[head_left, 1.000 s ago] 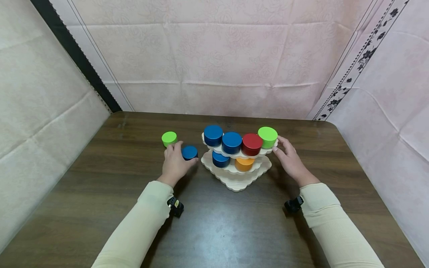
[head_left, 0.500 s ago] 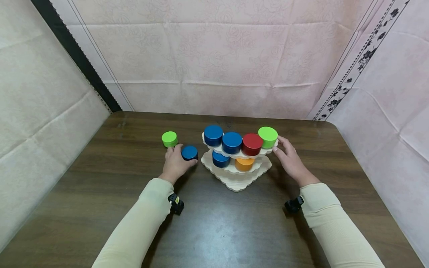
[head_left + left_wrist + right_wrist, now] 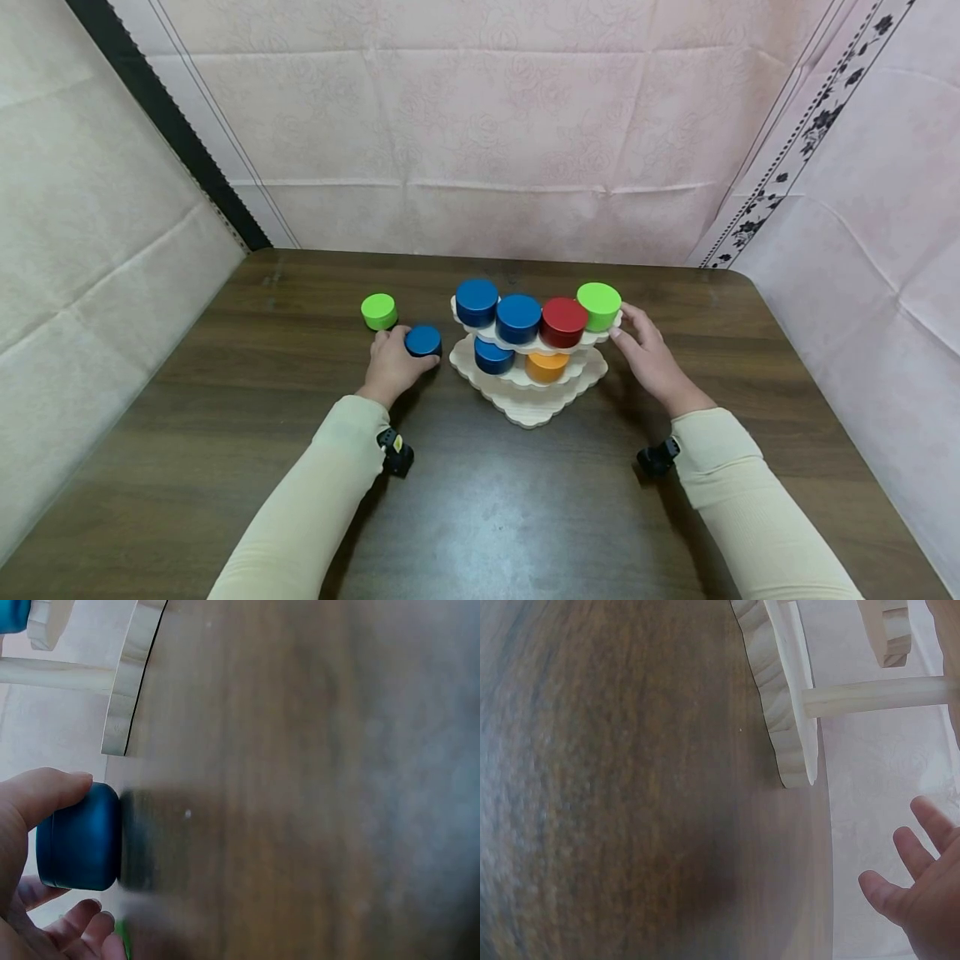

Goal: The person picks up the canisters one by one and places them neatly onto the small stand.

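In the head view my left hand point(image 3: 392, 364) pinches a blue round tin point(image 3: 423, 340) on the table, left of a tiered wooden stand point(image 3: 528, 408). The left wrist view shows the thumb along one side of the blue tin point(image 3: 79, 836) and fingers on the other, close over the tabletop. My right hand point(image 3: 651, 358) holds the right corner of the stand's top tier between thumb and fingers. Its other fingers point(image 3: 911, 853) reach out loosely in the right wrist view, where the grip itself is out of frame.
On the top tier sit two blue tins point(image 3: 519, 319), a red tin point(image 3: 564, 322) and a green tin point(image 3: 598, 307). Lower down are a blue tin point(image 3: 493, 357) and an orange tin point(image 3: 546, 367). Another green tin point(image 3: 379, 311) stands on the table point(image 3: 480, 517) beyond my left hand.
My left hand has drawn back very slightly, its fingers settling lower behind the blue tin, which stays about where it was. The right hand and the stand have not moved.
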{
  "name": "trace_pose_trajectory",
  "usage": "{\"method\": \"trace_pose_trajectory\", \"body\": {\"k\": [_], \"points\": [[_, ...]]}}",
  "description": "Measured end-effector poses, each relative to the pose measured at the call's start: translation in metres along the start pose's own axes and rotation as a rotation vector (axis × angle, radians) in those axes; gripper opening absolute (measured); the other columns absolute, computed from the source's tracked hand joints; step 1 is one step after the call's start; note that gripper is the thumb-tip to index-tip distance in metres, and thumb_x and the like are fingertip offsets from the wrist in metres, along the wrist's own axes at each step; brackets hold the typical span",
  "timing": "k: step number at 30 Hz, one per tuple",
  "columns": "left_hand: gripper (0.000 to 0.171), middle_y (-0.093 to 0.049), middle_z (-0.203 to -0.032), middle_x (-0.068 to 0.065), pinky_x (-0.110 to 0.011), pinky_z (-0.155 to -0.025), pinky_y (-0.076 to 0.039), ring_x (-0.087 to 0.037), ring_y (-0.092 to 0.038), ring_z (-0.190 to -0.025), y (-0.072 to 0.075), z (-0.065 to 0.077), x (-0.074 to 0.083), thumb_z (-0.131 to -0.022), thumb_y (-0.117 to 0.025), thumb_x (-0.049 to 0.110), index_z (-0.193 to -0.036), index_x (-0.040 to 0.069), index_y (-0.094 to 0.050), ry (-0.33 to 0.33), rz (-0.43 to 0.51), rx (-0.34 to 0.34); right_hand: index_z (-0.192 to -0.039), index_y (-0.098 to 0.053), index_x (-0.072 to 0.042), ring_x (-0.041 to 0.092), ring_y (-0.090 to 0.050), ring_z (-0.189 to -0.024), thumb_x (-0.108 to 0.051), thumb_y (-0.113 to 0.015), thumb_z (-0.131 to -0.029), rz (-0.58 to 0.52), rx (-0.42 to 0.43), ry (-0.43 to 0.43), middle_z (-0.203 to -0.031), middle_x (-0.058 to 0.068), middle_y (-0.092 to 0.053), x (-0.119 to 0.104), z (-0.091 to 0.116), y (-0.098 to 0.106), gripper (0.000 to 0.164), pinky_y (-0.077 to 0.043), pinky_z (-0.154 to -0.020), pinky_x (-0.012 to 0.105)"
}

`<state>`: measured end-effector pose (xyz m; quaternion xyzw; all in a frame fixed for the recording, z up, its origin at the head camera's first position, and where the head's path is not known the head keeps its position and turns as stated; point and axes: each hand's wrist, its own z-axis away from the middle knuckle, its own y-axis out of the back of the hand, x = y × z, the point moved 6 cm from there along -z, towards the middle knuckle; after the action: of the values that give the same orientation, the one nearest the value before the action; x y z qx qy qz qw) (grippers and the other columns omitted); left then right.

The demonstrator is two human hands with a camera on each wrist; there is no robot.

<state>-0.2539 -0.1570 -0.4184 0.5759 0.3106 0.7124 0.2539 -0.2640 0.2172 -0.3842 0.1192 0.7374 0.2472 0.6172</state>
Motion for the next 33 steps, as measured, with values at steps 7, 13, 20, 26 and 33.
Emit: {"method": "trace_pose_trajectory", "body": {"k": [7, 13, 20, 26, 33], "points": [[0.071, -0.034, -0.137, -0.025, -0.059, -0.101, -0.037, -0.041, -0.033, -0.126, 0.0, 0.001, 0.001, -0.086, -0.072, 0.031, -0.139, 0.0, -0.038, 0.009, 0.014, 0.0, -0.15, -0.025, -0.003, 0.04, -0.026, -0.137, -0.023, -0.042, -0.103, 0.008, 0.011, 0.006, -0.145, 0.024, -0.032, 0.0, 0.0, 0.0, 0.054, -0.017, -0.109, 0.063], [0.068, -0.037, -0.136, -0.024, -0.057, -0.102, -0.037, -0.04, -0.036, -0.125, -0.001, 0.001, 0.001, -0.085, -0.073, 0.03, -0.136, 0.0, -0.039, 0.005, 0.039, 0.01, -0.15, -0.026, -0.004, 0.04, -0.026, -0.136, -0.027, -0.042, -0.103, 0.006, 0.016, 0.019, -0.144, 0.024, -0.033, -0.001, 0.001, 0.0, 0.055, -0.018, -0.109, 0.063], [0.067, -0.038, -0.134, -0.023, -0.055, -0.102, -0.038, -0.039, -0.04, -0.124, -0.002, 0.002, 0.006, -0.085, -0.073, 0.029, -0.134, 0.0, -0.039, -0.013, 0.055, 0.022, -0.149, -0.026, -0.002, 0.041, -0.027, -0.135, -0.028, -0.041, -0.103, 0.01, 0.019, 0.035, -0.144, 0.025, -0.033, 0.0, 0.001, 0.0, 0.055, -0.02, -0.108, 0.064], [0.066, -0.037, -0.133, -0.022, -0.055, -0.102, -0.039, -0.039, -0.04, -0.123, -0.004, 0.004, 0.01, -0.084, -0.074, 0.028, -0.132, 0.001, -0.039, -0.023, 0.071, 0.018, -0.149, -0.026, -0.002, 0.04, -0.028, -0.135, -0.027, -0.041, -0.103, 0.005, 0.016, 0.035, -0.144, 0.025, -0.033, 0.0, 0.001, 0.0, 0.055, -0.02, -0.108, 0.063], [0.067, -0.036, -0.133, -0.021, -0.056, -0.101, -0.039, -0.038, -0.04, -0.123, -0.003, 0.008, 0.015, -0.082, -0.076, 0.027, -0.132, 0.002, -0.038, -0.046, 0.066, 0.02, -0.15, -0.024, -0.002, 0.04, -0.027, -0.135, -0.022, -0.041, -0.103, -0.009, 0.009, 0.033, -0.145, 0.025, -0.032, -0.003, 0.002, 0.0, 0.055, -0.021, -0.108, 0.062]]}}
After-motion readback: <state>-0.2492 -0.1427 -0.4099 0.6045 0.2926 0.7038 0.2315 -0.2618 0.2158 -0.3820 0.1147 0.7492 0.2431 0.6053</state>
